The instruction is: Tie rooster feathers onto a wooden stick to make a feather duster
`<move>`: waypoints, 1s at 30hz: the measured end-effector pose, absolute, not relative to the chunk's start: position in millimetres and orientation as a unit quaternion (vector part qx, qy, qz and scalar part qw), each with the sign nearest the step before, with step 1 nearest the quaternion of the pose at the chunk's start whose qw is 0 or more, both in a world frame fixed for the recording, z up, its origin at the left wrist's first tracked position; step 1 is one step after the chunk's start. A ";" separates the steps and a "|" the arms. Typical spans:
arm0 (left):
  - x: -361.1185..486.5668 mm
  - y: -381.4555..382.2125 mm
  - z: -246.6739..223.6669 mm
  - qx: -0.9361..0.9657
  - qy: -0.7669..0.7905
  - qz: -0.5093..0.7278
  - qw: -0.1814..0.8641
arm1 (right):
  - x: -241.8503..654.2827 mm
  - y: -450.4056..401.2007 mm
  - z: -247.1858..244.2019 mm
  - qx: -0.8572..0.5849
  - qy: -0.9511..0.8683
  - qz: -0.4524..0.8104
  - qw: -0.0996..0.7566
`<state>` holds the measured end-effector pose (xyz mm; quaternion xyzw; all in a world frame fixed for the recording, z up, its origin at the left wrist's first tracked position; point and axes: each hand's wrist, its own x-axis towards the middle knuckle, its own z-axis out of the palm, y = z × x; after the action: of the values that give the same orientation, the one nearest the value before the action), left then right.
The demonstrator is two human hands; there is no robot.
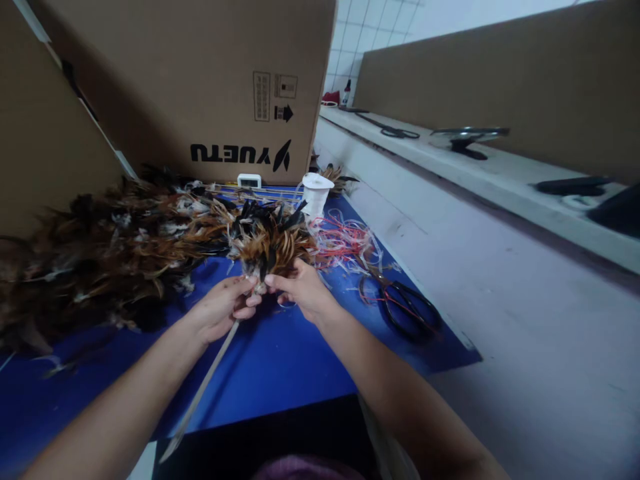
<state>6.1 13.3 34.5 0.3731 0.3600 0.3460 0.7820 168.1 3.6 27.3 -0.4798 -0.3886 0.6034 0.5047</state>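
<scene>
A feather duster [275, 243] with brown and black feathers is between my hands, its tufted end pointing away from me. Its thin pale stick [205, 383] slants down toward me past the front edge of the blue table top. My left hand [227, 303] is closed round the stick just below the feathers. With thumb and fingers, my right hand [303, 290] pinches the base of the feathers from the other side. What lies under the right fingertips is partly hidden.
Loose feathers [100, 260] are heaped at the left. Red and white strings [345, 240], a white spool [316, 195] and black-handled scissors [407, 307] lie to the right. A cardboard box [200, 80] stands behind; a white ledge [415, 147] runs along the right wall.
</scene>
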 end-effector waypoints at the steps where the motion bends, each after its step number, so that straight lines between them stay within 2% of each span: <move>1: 5.9 13.3 33.9 0.373 0.363 0.346 0.781 | 166.4 4.5 26.1 -0.479 -0.388 0.599 0.511; 17: 7.8 13.3 32.3 0.368 0.388 0.345 0.772 | 162.0 10.5 13.4 -0.510 -0.437 0.523 0.525; 22: 4.3 16.4 32.8 0.372 0.383 0.364 0.763 | 168.4 7.9 18.6 -0.481 -0.436 0.552 0.524; 26: -3.2 19.4 39.0 0.370 0.378 0.382 0.758 | 179.1 9.2 16.2 -0.478 -0.348 0.582 0.559; 30: -10.2 21.4 47.4 0.365 0.371 0.395 0.757 | 179.9 13.7 4.4 -0.522 -0.401 0.498 0.564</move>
<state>-10.2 21.4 47.4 0.3650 0.3706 0.3945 0.7575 179.9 13.7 4.4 -0.5224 -0.4013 0.4983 0.5638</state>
